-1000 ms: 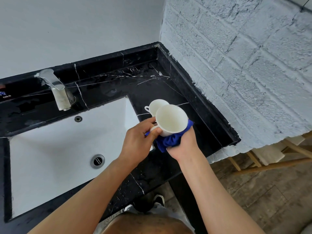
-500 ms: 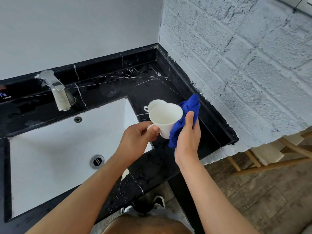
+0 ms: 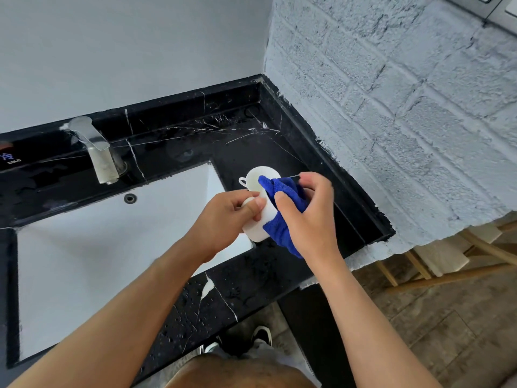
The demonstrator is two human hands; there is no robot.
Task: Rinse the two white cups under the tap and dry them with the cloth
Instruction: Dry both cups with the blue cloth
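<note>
Blue cloth point(image 3: 282, 208) covers the mouth of the white cup point(image 3: 260, 222) we hold above the black counter point(image 3: 251, 289), at the sink's point(image 3: 84, 261) right edge. Our left hand point(image 3: 223, 217) grips its handle; our right hand point(image 3: 307, 214) pinches the cloth against it. The 2nd cup point(image 3: 256, 177) stands on the counter just behind.

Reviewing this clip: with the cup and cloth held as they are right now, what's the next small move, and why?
Probably twist the blue cloth around inside the held cup. The right hand has it pushed over the rim, the left hand grips the handle side, and the second cup waits on the black counter.
</note>
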